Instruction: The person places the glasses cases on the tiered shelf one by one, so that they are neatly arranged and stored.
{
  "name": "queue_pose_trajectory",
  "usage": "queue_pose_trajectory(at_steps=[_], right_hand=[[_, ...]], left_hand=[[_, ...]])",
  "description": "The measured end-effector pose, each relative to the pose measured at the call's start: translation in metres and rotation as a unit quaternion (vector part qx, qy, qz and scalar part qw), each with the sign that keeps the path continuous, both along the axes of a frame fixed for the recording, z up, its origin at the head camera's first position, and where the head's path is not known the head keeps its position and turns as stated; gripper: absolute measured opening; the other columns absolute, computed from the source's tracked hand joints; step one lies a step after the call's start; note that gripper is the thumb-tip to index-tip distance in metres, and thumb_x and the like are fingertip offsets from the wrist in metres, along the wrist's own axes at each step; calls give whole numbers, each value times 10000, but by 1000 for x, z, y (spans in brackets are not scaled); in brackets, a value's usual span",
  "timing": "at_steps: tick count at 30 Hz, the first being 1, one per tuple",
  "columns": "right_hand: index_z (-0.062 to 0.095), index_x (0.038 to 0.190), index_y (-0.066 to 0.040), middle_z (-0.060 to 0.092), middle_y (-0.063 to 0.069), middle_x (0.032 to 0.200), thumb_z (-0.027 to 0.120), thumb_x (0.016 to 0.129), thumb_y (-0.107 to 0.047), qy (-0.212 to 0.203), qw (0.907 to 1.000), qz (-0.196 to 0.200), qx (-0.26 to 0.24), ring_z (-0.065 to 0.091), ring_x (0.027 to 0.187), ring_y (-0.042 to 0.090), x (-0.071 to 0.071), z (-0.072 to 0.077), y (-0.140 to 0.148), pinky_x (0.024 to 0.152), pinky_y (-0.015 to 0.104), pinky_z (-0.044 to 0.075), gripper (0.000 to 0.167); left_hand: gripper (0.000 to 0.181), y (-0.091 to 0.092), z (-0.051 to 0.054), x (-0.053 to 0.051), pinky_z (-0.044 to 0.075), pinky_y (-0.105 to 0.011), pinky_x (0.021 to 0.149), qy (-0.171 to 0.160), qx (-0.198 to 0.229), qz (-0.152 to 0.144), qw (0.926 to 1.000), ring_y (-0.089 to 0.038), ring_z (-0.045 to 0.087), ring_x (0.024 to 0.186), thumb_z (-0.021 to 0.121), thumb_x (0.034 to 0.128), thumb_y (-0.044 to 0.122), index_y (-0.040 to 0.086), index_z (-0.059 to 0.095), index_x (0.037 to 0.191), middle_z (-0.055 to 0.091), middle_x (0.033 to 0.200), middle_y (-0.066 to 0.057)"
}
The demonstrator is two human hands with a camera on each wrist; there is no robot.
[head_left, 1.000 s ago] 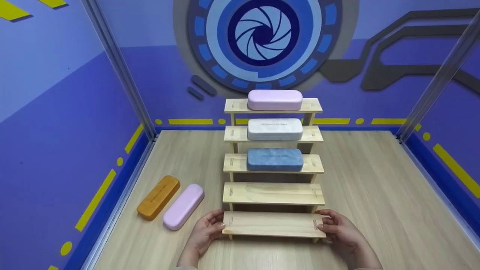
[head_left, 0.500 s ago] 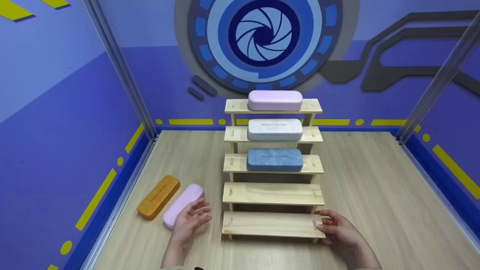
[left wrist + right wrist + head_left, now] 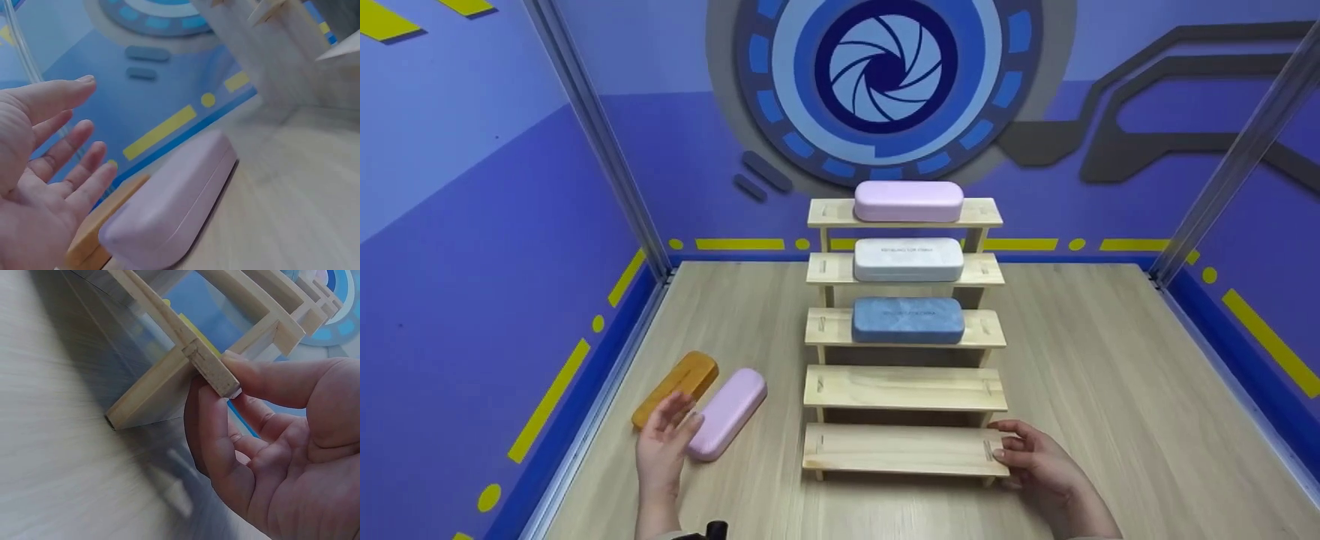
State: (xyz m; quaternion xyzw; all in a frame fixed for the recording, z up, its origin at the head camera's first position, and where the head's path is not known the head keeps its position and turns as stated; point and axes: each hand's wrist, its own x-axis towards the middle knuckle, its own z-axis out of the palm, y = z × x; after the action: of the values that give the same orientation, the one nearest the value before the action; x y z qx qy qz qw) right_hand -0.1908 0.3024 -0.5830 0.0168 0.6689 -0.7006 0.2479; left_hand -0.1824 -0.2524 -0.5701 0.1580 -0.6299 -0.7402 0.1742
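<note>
My left hand [image 3: 661, 442] hovers at the near ends of two glasses cases on the table, its fingers loosely spread and holding nothing. One is an orange glasses case [image 3: 690, 373]; beside it lies a pink glasses case [image 3: 729, 414]. In the left wrist view the palm [image 3: 34, 225] is turned up next to them. At the lowest step of a wooden stepped rack [image 3: 904, 450], my right hand [image 3: 1046, 465] pinches the right end of the board between thumb and fingers, as the right wrist view shows on the board's end [image 3: 211, 368].
On the rack's upper steps sit another pink case [image 3: 908, 201], a white case [image 3: 908, 259] and a blue case [image 3: 907, 320]. The two lowest steps are bare wood. Blue printed panels [image 3: 720, 172] wall in the table [image 3: 1110, 360] at the back and sides.
My left hand has let go of the rack's lowest step and moved left, across the pink case, to the near end of the orange case. The right hand has kept its grip.
</note>
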Motion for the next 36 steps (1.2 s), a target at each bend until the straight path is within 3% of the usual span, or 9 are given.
queue_pose_trajectory(at_steps=[4, 10, 14, 17, 19, 22, 25, 32, 36], right_hand=[[441, 1392, -24, 691, -33, 1031, 679, 958, -78, -59, 9999, -7, -82, 679, 836, 95, 0, -1, 0, 637, 231, 515, 498], [451, 1395, -39, 703, -24, 1049, 677, 959, -79, -72, 9998, 25, -171, 700, 870, 111, 1, -2, 1, 687, 252, 562, 493], [485, 1373, -85, 706, -14, 1064, 680, 954, -83, -72, 9996, 65, -268, 708, 885, 126, 2, -2, 1, 690, 258, 566, 462], [499, 1361, -103, 708, -10, 1072, 688, 949, -87, -102, 9994, 31, -316, 713, 898, 136, 2, -3, 1, 706, 271, 577, 454], [494, 1367, -97, 708, -12, 1073, 693, 946, -91, -115, 9995, -2, -288, 712, 902, 138, 2, -3, 1, 715, 279, 580, 466], [490, 1378, -92, 708, -12, 1068, 701, 944, -100, -142, 9997, -56, -209, 706, 895, 138, 3, -3, 1, 711, 283, 572, 482], [489, 1381, -90, 707, -14, 1068, 698, 947, -102, -110, 9998, -61, -156, 703, 900, 140, 3, -4, 1, 719, 291, 575, 481], [492, 1368, -87, 708, -22, 1072, 689, 952, -92, -21, 9998, -50, -179, 709, 916, 138, 3, -4, 1, 752, 301, 594, 460], [473, 1389, -56, 710, -15, 1075, 694, 948, -94, -29, 9999, -79, -140, 713, 922, 141, 3, -4, 1, 768, 303, 600, 495]], left_hand=[[666, -7, -9, -1, 504, -107, 980, -434, -62, 259, 9987, -10, 590, 1160, 800, 885, 86, 54, 501, 1479, 670, 1210, 140], [741, -6, -26, -4, 432, -117, 1076, -550, -145, 66, 9984, -19, 540, 1224, 776, 863, -33, 26, 435, 1519, 620, 1372, 28], [803, -3, -33, -3, 385, -75, 1044, -717, -348, -165, 9967, -155, 449, 1369, 754, 863, -68, 35, 362, 1557, 468, 1546, -129], [854, -2, -36, -3, 342, -208, 1189, -835, -671, -374, 9935, -275, 361, 1474, 753, 861, -66, 38, 308, 1584, 370, 1612, -198], [888, -2, -38, -4, 285, -362, 1268, -943, -925, -531, 9898, -321, 317, 1508, 766, 857, -45, 44, 281, 1596, 342, 1624, -208], [932, -1, -40, -5, 213, -535, 1284, -1099, -1385, -725, 9816, -368, 294, 1521, 805, 828, -8, 39, 275, 1593, 329, 1626, -224], [956, 1, -42, -5, 212, -582, 1270, -1231, -1851, -845, 9713, -408, 306, 1508, 833, 803, 26, 36, 280, 1584, 327, 1619, -236], [972, 6, -45, -7, 226, -671, 1227, -1527, -2949, -878, 9391, -491, 339, 1449, 835, 795, 83, 48, 268, 1584, 326, 1553, -271], [958, 8, -46, -8, 227, -674, 1226, -1670, -3090, -764, 9332, -485, 343, 1449, 819, 814, 81, 49, 254, 1587, 332, 1553, -267]])
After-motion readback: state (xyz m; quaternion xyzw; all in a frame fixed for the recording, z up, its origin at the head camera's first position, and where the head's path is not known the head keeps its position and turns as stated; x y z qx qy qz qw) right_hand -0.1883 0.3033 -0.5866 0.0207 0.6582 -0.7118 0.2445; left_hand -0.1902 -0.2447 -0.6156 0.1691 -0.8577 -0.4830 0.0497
